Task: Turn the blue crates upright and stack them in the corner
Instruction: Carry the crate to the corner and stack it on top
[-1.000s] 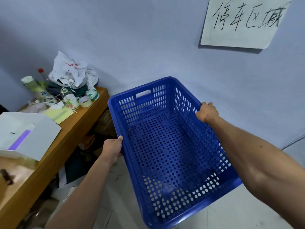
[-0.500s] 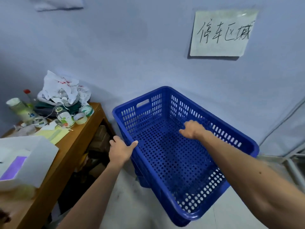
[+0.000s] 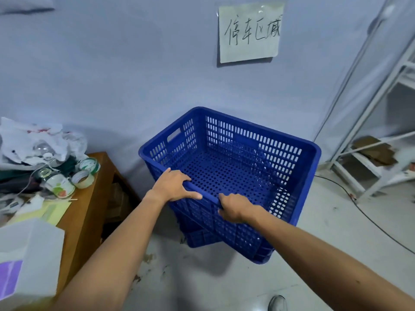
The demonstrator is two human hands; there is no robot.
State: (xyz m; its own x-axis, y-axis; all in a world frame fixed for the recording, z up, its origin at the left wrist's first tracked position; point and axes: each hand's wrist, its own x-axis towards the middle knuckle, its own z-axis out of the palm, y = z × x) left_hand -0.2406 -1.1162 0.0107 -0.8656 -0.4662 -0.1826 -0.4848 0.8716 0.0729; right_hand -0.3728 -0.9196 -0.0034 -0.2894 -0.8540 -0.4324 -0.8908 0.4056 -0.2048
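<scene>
Crate [image 3: 251,142] lowered — hands [image 3: 173,185] [image 3: 235,209] grip rim.

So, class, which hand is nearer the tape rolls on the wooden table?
Left. The left hand grips the blue crate's near rim, right of the tape rolls; the right hand grips that rim farther right.

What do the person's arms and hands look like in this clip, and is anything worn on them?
The left arm and right arm are bare to the frame edge, no sleeves in view. The left hand and right hand are bare too: no gloves, and no watch, bracelet or ring shows on the visible sides. No markings are apparent.
</scene>
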